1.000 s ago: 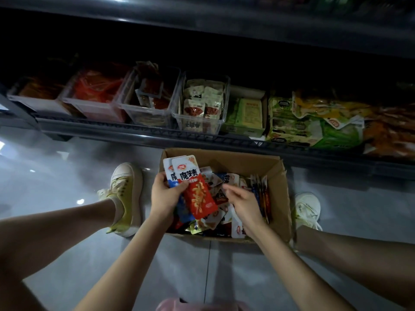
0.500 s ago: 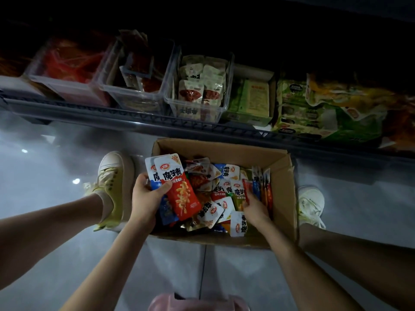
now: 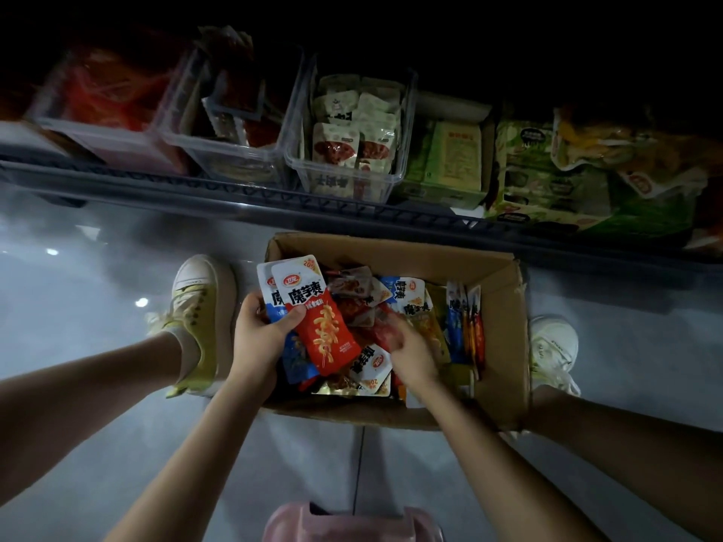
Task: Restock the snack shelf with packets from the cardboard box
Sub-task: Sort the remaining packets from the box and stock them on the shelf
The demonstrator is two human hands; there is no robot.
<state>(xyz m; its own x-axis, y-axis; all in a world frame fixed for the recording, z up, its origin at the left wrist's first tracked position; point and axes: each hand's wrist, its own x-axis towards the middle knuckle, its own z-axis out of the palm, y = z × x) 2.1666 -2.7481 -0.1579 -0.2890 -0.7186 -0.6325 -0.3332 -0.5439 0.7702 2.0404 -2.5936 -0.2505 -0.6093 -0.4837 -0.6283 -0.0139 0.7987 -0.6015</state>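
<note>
Grey floor under a dim snack shelf of clear bins. At the cardboard box's left edge, gripped in the left hand: a red packet over a blue packet. Farther right, among loose packets, the blurred right hand, grip impossible to tell.

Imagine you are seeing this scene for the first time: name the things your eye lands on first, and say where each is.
The red snack packet stands out, held up by the left hand over the left side of the cardboard box on the floor. The right hand, blurred, reaches among the loose packets inside. Beyond the box, a clear bin of pale packets sits on the dim shelf.
</note>
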